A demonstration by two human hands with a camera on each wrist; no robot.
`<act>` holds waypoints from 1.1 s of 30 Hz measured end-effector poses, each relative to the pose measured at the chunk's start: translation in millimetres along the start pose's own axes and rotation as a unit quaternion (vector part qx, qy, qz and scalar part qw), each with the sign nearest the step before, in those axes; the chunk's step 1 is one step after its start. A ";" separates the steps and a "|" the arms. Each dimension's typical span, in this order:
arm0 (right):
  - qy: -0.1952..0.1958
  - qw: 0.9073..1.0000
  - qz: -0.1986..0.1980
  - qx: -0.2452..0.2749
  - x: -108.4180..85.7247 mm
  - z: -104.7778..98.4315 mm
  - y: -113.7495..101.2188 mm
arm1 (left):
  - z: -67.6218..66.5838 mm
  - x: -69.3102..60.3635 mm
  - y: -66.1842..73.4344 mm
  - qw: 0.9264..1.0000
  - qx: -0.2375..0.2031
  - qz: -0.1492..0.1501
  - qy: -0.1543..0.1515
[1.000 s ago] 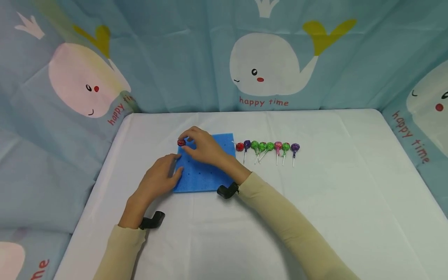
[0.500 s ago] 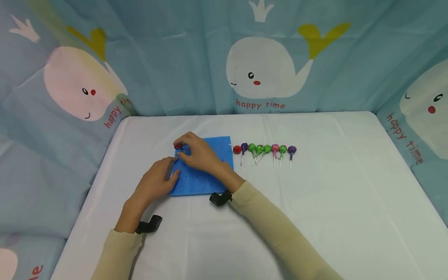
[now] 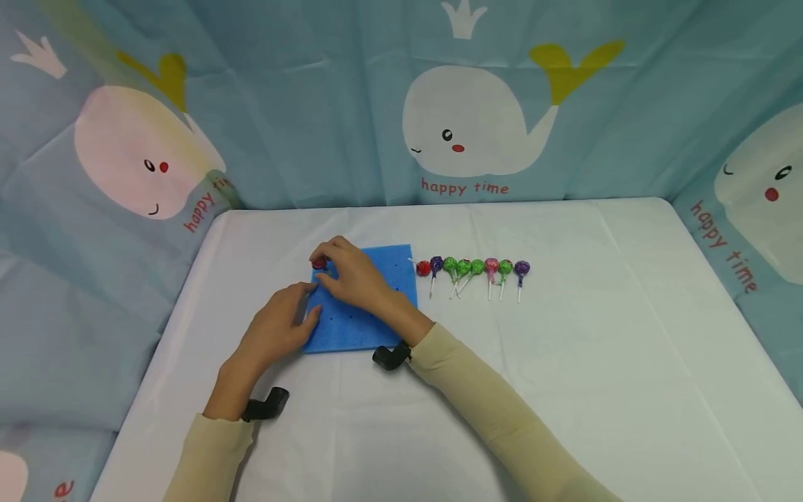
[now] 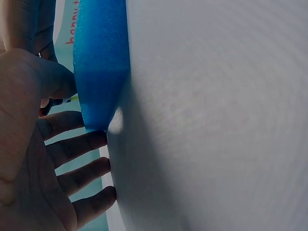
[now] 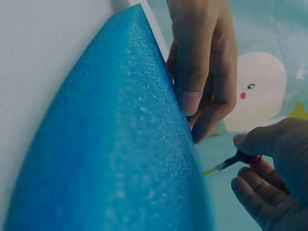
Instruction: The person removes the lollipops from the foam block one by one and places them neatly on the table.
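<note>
A thick blue foam board (image 3: 345,331) dotted with small holes lies on the white table. At its far left corner, my right hand (image 3: 356,277) pinches a dark red wrapped lollipop (image 3: 318,265). The right wrist view has this lollipop (image 5: 233,160) between thumb and fingers, its yellowish stick tip meeting the board's surface; how deep it sits cannot be told. My left hand (image 3: 278,326) rests against the board's left edge. In the left wrist view, that hand (image 4: 53,149) touches the board's side with its thumb and fingertips, the fingers fairly straight and spread.
Right of the board, several lollipops make a row: a red one (image 3: 423,268), a dark purple one (image 3: 436,263), green ones (image 3: 463,267), a pink one (image 3: 491,265) and a purple one (image 3: 522,268). A whale-print curtain (image 3: 351,139) hangs behind the table (image 3: 596,348).
The head view has shifted slightly. My right hand has moved little, still pinching the dark red lollipop at the board's corner. My left hand stays at the board's edge.
</note>
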State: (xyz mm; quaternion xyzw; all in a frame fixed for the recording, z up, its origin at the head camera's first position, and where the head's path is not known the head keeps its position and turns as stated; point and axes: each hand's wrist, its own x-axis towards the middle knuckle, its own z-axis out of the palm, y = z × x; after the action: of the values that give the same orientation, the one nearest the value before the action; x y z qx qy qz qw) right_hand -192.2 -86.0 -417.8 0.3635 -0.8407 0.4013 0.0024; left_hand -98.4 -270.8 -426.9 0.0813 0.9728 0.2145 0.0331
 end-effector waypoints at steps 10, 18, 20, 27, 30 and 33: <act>0.021 1.000 -0.010 -0.003 2.0 5.0 -0.6 | 0.1 3.1 -2.7 1.000 0.002 0.002 0.006; 0.055 0.998 -0.029 0.032 0.5 5.5 -2.9 | -1.4 0.8 -1.5 1.000 -0.003 0.003 0.002; 0.068 0.996 -0.036 0.045 -1.0 3.0 -4.7 | -0.8 0.5 -1.5 1.000 -0.001 0.004 -0.001; 0.088 0.994 -0.052 0.048 -6.5 -9.0 -9.9 | -1.6 0.3 -1.7 1.000 0.000 0.000 0.000; 0.085 0.995 -0.046 0.036 -9.6 -12.8 -9.8 | 0.2 0.9 -1.5 1.000 -0.001 0.000 0.002; 0.079 0.996 -0.043 0.025 -13.1 -15.2 -10.7 | 2.9 1.6 -1.7 1.000 -0.003 0.000 0.004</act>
State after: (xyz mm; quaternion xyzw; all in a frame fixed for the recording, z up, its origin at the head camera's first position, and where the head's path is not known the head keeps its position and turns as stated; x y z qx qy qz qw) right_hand -180.4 -72.3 -404.1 0.3660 -0.8112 0.4496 0.0770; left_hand -99.9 -270.9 -430.3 0.0808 0.9722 0.2180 0.0296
